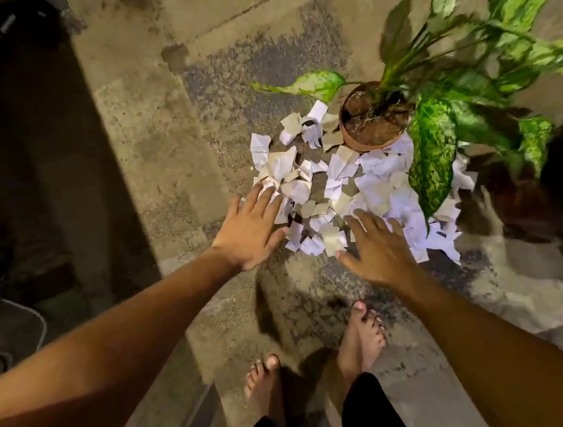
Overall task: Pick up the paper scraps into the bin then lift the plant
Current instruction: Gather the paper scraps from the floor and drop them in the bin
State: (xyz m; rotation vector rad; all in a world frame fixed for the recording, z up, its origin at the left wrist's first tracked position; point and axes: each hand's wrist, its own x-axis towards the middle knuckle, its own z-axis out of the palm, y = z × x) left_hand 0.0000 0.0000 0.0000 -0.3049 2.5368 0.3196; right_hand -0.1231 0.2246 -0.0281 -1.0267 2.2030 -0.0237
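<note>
I am seeing my left hand point(252, 231) spreading flat with straight fingers, grasping nothing; my right hand point(376, 250) is hovering equally released; torn white and beige paper scraps point(336, 187) are lying under both fingertips; beyond them, the terracotta-potted green variegated plant point(372, 120) is standing.

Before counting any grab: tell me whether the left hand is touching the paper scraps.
Cannot tell: in the head view the left hand overlaps the paper scraps from above, hiding contact.

One potted plant point(433, 95), one terracotta pot point(372, 118), two hands, two bare feet, and paper scraps point(339, 180) too many to count.
</note>
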